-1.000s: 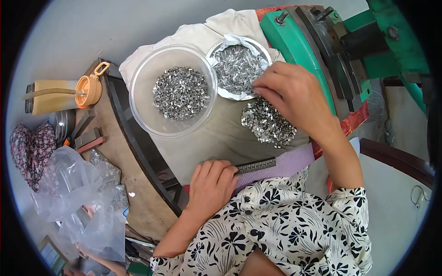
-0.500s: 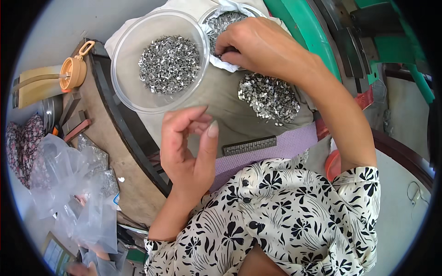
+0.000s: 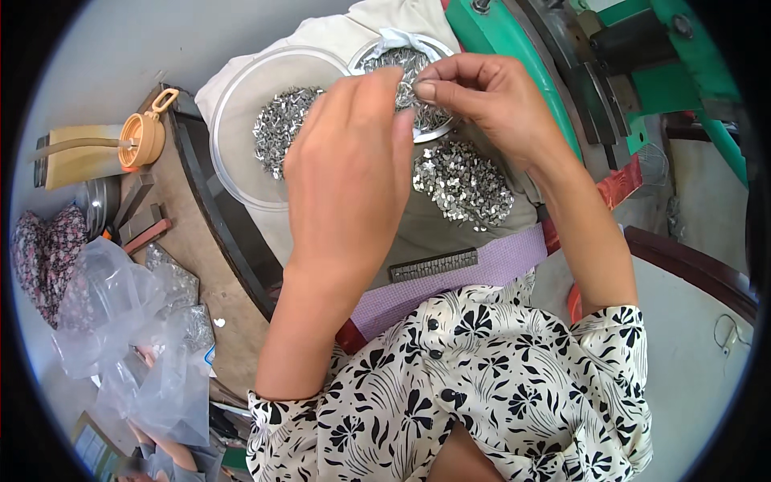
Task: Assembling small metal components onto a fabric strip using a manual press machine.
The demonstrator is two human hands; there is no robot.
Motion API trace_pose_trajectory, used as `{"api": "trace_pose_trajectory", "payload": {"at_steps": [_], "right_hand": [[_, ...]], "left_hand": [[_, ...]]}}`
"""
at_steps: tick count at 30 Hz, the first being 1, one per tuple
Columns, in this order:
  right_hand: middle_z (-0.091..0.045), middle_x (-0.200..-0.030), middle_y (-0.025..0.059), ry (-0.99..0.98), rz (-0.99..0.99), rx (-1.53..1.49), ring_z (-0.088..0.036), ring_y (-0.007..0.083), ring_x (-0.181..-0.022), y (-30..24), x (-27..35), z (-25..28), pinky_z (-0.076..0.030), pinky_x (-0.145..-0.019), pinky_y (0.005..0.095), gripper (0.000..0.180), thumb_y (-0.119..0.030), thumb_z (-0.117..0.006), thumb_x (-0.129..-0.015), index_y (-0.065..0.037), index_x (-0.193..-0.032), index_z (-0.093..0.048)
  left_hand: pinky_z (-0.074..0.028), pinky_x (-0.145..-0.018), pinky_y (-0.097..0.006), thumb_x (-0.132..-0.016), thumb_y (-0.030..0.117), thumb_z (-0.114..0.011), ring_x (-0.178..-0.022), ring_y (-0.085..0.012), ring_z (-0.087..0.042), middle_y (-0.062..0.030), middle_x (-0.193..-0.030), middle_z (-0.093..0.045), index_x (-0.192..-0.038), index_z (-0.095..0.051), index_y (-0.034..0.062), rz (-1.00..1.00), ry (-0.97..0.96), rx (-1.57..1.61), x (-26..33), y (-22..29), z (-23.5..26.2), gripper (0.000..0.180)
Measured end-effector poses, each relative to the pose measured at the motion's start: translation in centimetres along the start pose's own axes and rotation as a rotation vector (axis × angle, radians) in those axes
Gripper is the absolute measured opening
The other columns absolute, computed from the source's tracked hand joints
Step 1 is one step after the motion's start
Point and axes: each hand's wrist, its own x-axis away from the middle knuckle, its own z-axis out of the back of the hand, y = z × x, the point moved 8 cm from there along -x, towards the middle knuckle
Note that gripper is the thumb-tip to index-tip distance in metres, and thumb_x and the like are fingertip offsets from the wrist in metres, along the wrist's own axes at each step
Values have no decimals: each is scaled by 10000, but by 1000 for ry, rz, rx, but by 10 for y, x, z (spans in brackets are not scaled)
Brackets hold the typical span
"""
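My right hand [image 3: 502, 104] is above the right-hand bowl [image 3: 444, 128], thumb and forefinger pinched together. Whatever lies between those fingertips is too small to make out. That bowl holds thin, shiny metal pins [image 3: 401, 58] and a white liner [image 3: 399, 37]. My left hand [image 3: 345, 177], slightly blurred, is raised beside it over the large clear plastic bowl [image 3: 229, 173]; its fingers stretch toward the right hand's fingertips, thumb apart. It hides part of the small metal pieces [image 3: 277, 128] in the large bowl. Below the right hand lies a loose pile of flat silvery metal pieces [image 3: 466, 185].
A dark slotted metal block [image 3: 434, 264] rests by a purple woven strip [image 3: 498, 259] at the near edge. Green machinery [image 3: 514, 56] stands at the right. On the left are an orange-lidded container [image 3: 143, 140] with a tube, metal bars [image 3: 144, 229] and clear plastic bags [image 3: 120, 313].
My left hand has risen and moved forward beside the right hand. My right hand has lifted out of the pin bowl and drawn back to the right, its fingertips now showing in a pinch.
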Motion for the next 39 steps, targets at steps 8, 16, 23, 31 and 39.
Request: {"api": "trace_pose_trajectory", "payload": {"at_steps": [8, 16, 23, 31, 39], "right_hand": [[-657, -781, -15, 77, -184, -363, -544, 44, -671, 15, 9, 2, -417, -590, 205, 189, -171, -745, -900, 1, -978, -738], [-672, -840, 2, 154, -198, -436, -579, 60, -731, 22, 14, 1, -486, -653, 213, 231, -200, -702, -944, 9, -1038, -730], [-686, -839, 5, 131, -182, -278, -589, 63, -740, 21, 16, -4, -498, -663, 217, 260, -204, -667, -971, 12, -1101, -732], [-639, -762, -22, 177, -117, -223, -526, 51, -677, 10, 23, -3, -440, -602, 202, 322, -262, -740, -920, -23, -1137, -746], [-624, -787, -32, 94, -213, -693, -558, 43, -668, 19, 22, -14, -505, -607, 190, 235, -245, -764, -901, -34, -1002, -739]], "left_hand": [[-539, -645, -428, -829, 41, -703, -686, -359, -686, -170, -768, -705, -960, -684, -13, 205, -19, 335, -15, -22, -25, 143], [-522, -634, -431, -835, 78, -676, -686, -375, -669, -192, -751, -681, -888, -705, 6, 194, -12, 266, -22, -24, -26, 94], [-491, -614, -469, -801, 62, -658, -679, -393, -629, -183, -763, -647, -785, -623, -2, 88, 8, 159, -20, -18, -24, 75], [-509, -586, -354, -790, 9, -682, -619, -229, -661, -122, -750, -665, -810, -636, -8, 222, 62, 361, -12, -25, -23, 52], [-551, -683, -218, -900, -62, -621, -763, -74, -670, -71, -842, -720, -948, -685, -84, 439, 91, 1004, 2, -26, -29, 84]]}}
